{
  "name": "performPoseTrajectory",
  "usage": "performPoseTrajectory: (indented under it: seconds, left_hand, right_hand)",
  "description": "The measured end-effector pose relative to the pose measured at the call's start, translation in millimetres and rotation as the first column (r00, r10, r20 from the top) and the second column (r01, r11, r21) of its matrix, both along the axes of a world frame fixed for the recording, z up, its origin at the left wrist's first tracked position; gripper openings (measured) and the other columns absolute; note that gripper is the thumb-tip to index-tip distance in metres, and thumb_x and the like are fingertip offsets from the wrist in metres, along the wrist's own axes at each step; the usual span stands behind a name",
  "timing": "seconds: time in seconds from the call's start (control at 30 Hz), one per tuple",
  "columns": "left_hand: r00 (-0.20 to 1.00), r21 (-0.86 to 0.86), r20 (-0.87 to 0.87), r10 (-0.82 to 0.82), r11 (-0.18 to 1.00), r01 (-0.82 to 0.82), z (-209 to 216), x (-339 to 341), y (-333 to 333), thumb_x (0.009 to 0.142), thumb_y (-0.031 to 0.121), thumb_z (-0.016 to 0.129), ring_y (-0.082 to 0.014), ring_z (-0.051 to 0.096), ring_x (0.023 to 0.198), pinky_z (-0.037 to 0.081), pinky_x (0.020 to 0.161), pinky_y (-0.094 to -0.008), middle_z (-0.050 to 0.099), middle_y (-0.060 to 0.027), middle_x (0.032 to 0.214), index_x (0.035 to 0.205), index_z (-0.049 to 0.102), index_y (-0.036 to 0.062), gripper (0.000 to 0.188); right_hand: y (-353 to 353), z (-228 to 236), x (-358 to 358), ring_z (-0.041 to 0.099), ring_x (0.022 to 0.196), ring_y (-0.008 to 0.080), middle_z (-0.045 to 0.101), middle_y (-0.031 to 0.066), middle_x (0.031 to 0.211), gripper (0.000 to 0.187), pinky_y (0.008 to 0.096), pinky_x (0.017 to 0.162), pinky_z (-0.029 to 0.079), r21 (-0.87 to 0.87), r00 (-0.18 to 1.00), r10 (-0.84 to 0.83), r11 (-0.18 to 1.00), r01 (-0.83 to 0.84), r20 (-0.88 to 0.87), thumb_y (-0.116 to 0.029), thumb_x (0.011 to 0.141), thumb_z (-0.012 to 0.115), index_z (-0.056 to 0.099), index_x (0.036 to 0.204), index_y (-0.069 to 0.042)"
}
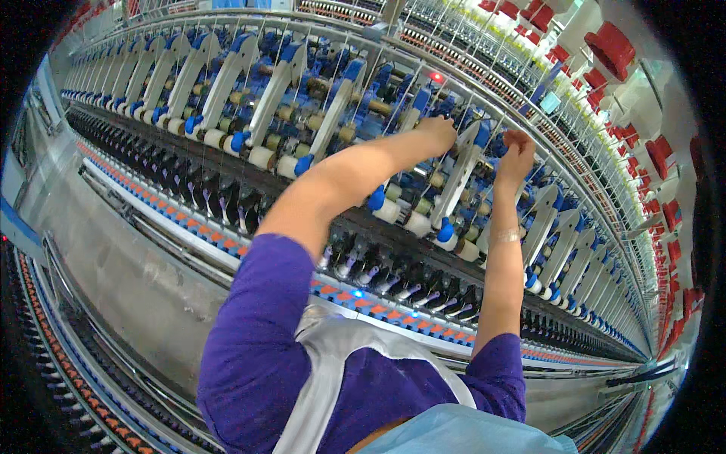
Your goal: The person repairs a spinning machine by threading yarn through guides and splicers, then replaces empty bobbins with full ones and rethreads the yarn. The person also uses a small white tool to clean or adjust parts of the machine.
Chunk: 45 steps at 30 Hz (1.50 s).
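Both arms reach over a long spinning frame with a row of pale drafting arms and blue fittings. My left hand is up at the back of the rollers, left of one drafting arm, its fingers bent together. To the right of that arm, my right hand is raised with its fingertips pinched. Whatever either hand pinches is too small to make out. White rollers and blue end knobs lie below the hands. Thin strands run down from above to the rollers.
Under the rollers runs a row of dark spindles, some with pale yarn, above an orange-and-blue strip. A metal rail crosses behind my hands. Red bobbin-like pieces hang at upper right. Another machine row stands at lower left.
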<state>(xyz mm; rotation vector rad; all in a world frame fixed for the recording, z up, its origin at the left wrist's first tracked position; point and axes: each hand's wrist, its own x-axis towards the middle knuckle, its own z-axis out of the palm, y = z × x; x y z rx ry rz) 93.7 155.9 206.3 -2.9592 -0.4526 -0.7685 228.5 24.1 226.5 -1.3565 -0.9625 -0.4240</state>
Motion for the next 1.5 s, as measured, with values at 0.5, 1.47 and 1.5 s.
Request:
performPoseTrajectory:
  seconds: [0.5,1.47,1.5]
  left_hand:
    - [0.972,0.029,0.019,0.233,0.972,-0.234,-21,-31,122,0.075,0.004,0.058,-0.032,0.062,0.094,0.053,0.078,-0.0421,0.063,-0.0143,0.093,0.085,0.067,0.0029,0.014]
    - [0.85,0.644,0.522,0.069,0.621,-0.446,-12,-42,124,0.087,0.011,0.055,-0.0247,0.054,0.073,0.046,0.066,-0.0372,0.061,-0.0139,0.086,0.121,0.051,0.0021,0.035]
    - [0.893,0.527,0.32,0.316,0.724,-0.445,-11,-35,131,0.082,0.008,0.058,-0.0289,0.056,0.089,0.047,0.077,-0.0383,0.061,-0.0157,0.099,0.115,0.058,0.0041,0.033]
  right_hand:
    - [130,-19,-45,0.064,0.083,0.0366,0.067,0.0184,0.089,0.033,0.0446,0.074,0.052,-0.659,0.867,0.154,0.716,0.232,0.473,-0.005,0.078,0.054,0.056,0.11,0.002]
    - [1,-40,-96,0.065,0.075,0.0333,0.067,0.016,0.082,0.011,0.0407,0.067,0.053,-0.775,0.473,0.676,0.237,0.586,0.565,-0.008,0.074,0.059,0.068,0.071,-0.003]
    - [2,-43,-99,0.066,0.076,0.0318,0.068,0.0144,0.081,0.01,0.0396,0.067,0.053,-0.738,0.41,0.678,0.298,0.605,0.61,-0.008,0.075,0.06,0.069,0.071,-0.004]
